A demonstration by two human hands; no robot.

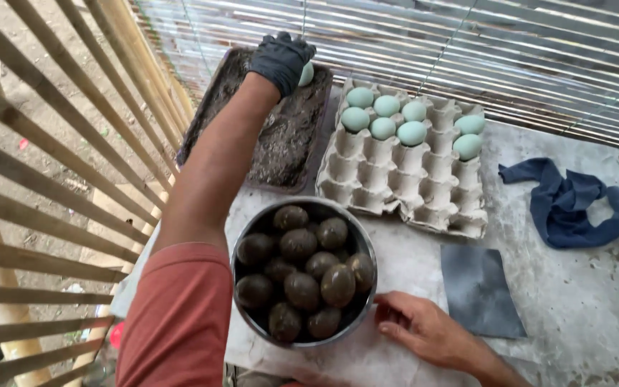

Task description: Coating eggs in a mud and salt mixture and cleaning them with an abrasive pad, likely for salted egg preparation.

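Left hand (pixel 281 61), gloved in black, grips a pale egg (pixel 306 73) over the muddy tray (pixel 213 100) and should roll it gently for even coating, while right hand (pixel 424 330) rests loosely open, steadying the bowl (pixel 367 244) on the surface (pixel 574 301).

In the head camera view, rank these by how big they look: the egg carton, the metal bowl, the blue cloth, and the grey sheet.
1. egg carton
2. metal bowl, nearer the camera, so unsure
3. blue cloth
4. grey sheet, close to the cloth
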